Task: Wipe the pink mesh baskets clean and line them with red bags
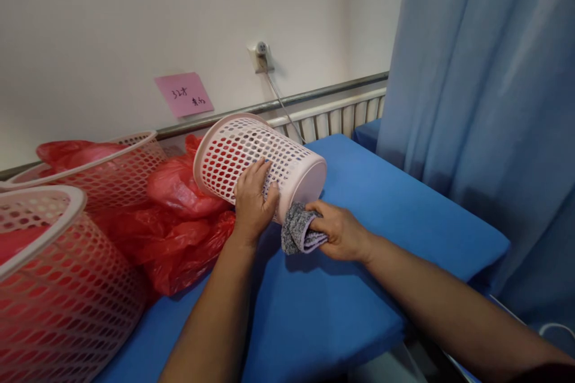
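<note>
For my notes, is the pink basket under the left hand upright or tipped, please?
Tipped: the pink basket lies on its side, base facing right.

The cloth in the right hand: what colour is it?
Mottled grey; the cloth shows best in the head view.

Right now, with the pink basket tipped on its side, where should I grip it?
Probably the perforated side wall near the base, from the near side, where the left hand rests on the pink basket. Its rim faces the red bags, its base meets the grey cloth in the right hand.
</note>
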`<action>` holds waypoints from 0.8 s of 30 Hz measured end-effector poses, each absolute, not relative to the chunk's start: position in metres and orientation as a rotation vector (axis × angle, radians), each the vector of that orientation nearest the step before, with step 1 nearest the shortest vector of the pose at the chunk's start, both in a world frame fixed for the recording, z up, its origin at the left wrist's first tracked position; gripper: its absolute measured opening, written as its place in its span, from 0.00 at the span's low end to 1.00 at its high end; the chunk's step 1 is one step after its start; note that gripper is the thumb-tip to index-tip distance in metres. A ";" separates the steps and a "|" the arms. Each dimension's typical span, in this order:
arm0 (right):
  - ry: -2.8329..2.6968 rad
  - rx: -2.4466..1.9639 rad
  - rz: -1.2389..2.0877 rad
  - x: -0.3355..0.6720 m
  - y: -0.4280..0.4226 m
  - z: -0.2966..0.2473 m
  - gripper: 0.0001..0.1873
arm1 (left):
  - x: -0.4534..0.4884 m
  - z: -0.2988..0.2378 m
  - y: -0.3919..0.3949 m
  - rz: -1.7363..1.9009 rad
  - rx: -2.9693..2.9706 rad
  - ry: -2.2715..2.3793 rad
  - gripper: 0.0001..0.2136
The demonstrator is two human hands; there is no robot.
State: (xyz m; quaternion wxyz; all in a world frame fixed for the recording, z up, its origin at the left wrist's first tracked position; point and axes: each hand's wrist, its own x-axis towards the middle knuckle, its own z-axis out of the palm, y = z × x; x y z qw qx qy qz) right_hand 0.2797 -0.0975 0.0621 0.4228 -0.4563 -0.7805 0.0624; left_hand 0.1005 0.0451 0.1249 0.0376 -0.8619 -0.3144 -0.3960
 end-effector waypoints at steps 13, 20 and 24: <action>-1.452 -1.694 0.113 0.300 -0.068 0.060 0.22 | 0.102 0.124 0.044 -1.230 -2.649 -0.976 0.23; -0.935 -1.698 0.192 0.322 -0.058 0.049 0.22 | 0.101 0.124 0.044 -1.216 -2.644 -1.000 0.22; -0.868 -1.664 0.122 0.330 -0.039 0.046 0.27 | 0.102 0.123 0.044 -1.226 -2.643 -0.985 0.23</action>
